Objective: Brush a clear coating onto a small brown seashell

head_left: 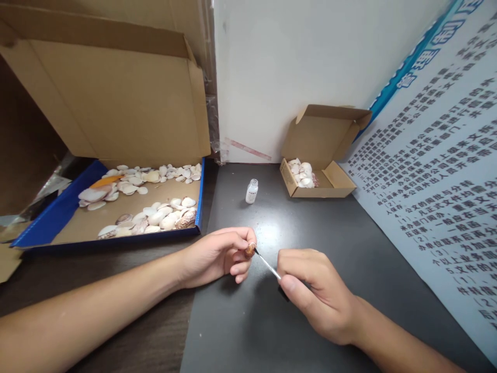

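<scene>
Between the thumb and fingers of my left hand [225, 254] is a small brown shell [250, 250], held above the dark mat. My right hand [318, 292] is closed around a thin brush [268, 265] with a pale, clear-looking handle. Its dark tip touches the shell or lies right at it; I cannot tell which. Beyond both hands a small glass bottle [251, 192] stands upright with no cap on it, and whitish contents show inside.
At the left, a blue-edged cardboard box [77, 228] lies open, with many white and patterned shells [166, 215] in it. A smaller open cardboard box [322, 191] with white shells [303, 173] stands back right. A printed sheet [438, 155] rises along the right side.
</scene>
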`<state>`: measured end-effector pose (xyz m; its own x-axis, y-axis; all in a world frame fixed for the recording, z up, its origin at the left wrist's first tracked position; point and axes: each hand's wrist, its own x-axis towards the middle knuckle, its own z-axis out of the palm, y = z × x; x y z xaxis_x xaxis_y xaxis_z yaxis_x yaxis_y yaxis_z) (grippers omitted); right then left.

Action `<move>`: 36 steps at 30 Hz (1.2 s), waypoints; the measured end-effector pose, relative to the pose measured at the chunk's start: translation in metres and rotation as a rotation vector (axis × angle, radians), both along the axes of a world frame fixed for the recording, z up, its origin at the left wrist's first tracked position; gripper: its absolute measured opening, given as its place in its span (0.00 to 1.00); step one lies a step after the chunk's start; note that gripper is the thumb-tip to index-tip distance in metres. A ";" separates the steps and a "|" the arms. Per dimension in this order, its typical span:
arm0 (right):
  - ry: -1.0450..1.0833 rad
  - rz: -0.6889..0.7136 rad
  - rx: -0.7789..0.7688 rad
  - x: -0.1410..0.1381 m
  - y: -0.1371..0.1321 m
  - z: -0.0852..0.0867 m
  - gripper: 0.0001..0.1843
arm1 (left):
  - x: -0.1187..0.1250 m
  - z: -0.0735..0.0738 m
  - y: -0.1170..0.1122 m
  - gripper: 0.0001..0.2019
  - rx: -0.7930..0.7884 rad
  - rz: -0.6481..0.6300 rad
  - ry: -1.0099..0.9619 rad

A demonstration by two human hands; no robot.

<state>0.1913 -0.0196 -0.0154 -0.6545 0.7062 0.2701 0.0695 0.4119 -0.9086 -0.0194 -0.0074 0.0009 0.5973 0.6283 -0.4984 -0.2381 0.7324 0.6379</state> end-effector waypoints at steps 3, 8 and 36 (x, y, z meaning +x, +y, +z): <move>-0.024 0.004 -0.012 0.000 0.000 0.000 0.19 | 0.000 -0.001 0.000 0.03 -0.004 0.005 0.000; -0.036 -0.036 -0.001 0.000 0.000 -0.001 0.22 | 0.000 -0.001 0.000 0.05 0.005 -0.002 -0.006; 0.043 -0.027 -0.003 0.001 -0.001 -0.004 0.20 | -0.002 -0.002 0.000 0.05 0.007 -0.008 -0.011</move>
<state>0.1921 -0.0209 -0.0194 -0.6227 0.7244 0.2957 0.0416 0.4080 -0.9120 -0.0212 -0.0070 -0.0011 0.6080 0.6268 -0.4873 -0.2391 0.7298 0.6405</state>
